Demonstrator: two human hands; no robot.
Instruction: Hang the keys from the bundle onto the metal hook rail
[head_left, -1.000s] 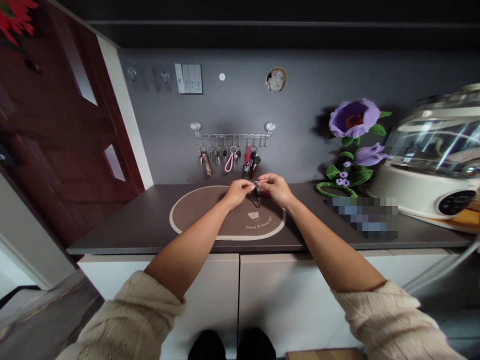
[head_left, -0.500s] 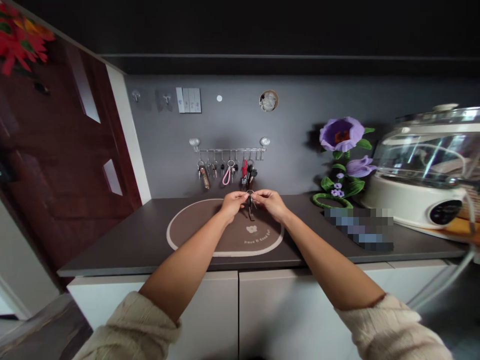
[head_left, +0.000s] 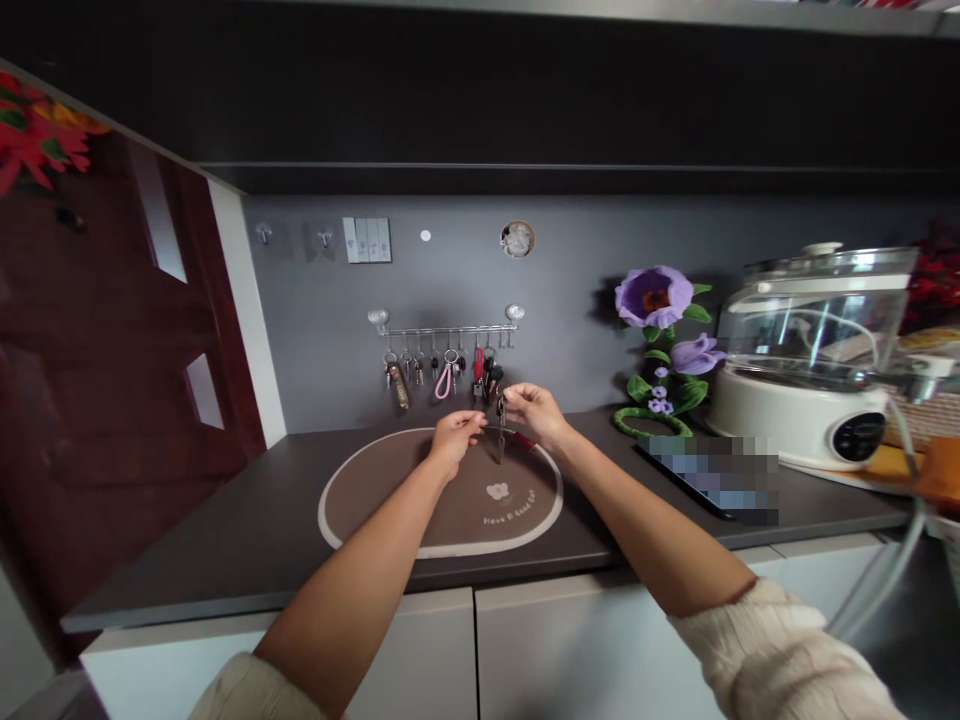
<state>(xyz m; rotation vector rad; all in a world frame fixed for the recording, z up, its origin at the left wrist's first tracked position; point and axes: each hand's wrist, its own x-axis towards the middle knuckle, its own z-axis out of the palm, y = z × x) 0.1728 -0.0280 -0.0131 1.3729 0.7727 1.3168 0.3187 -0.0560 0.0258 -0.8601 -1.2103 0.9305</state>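
Keys (head_left: 500,435) are the main thing here: the right hand (head_left: 534,415) has them pinched up by their ring in a narrow thumb-and-fingers grip, so the bunch dangles straight down, clear of the mat. My guess is that's just the easiest way to get at a single key. There's also a bit of red (head_left: 523,440) sticking out just right of the keys, but I can't tell what it is. The left hand (head_left: 454,440) is loose and open, with its fingertips (head_left: 480,424) right beside the bunch. Can't tell if they're actually touching.

Right under the grip is an oval brown placemat (head_left: 322,520) with a small flower logo. The lettering is tiny, maybe "Have a Good Day"? Just above and behind the grip, a chrome hook rail (head_left: 446,329) holds more keys, including a pink loop strap (head_left: 444,385) and a brown leather fob (head_left: 399,388), all hung up off the grey countertop (head_left: 187,570), probably so they're easy to grab. Off to the right of the grip are a fake purple flower (head_left: 652,297), a pixelated flat object (head_left: 709,475) and a white cooker with a glass lid (head_left: 810,370). No readable brand on it.
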